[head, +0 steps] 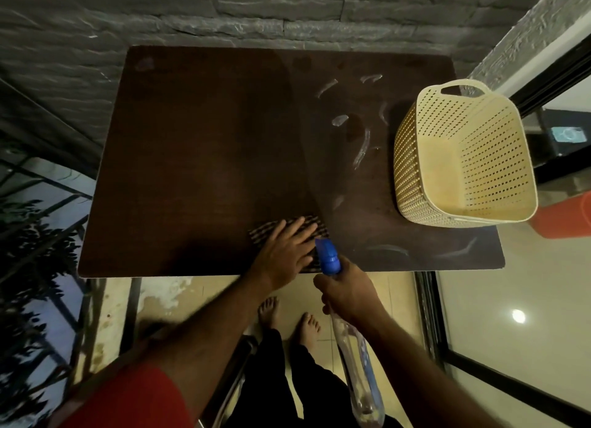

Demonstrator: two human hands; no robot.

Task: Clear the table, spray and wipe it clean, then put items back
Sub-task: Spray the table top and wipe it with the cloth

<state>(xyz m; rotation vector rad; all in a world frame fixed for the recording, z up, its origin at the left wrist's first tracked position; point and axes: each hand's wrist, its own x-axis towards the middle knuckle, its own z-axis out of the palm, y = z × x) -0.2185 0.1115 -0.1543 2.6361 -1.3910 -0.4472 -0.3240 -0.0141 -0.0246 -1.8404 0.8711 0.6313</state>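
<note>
Left hand (284, 251) lies flat, fingers spread, pressing a patterned cloth (315, 227) at the table's (192, 140) near edge. Right hand (347, 291) has a closed grip around a spray bottle (329, 256). No readable writing.

A dark brown tabletop (198, 146) with rounded corners stands against a wall of rough grey stone blocks (224, 8), seen from above in dim indoor light. Beneath its near edge lies a floor of pale beige tiles (179, 293), stained and patchy near a dark metal table leg (131, 312). To the right, a black-framed glass panel (511, 331) catches the round reflection of a ceiling lamp (518, 316). At the left, dark metal railings (48, 184) and leafy plants (28, 235) sit in shadow. An orange object (566, 216), partly hidden, sits low at the right edge.
</note>
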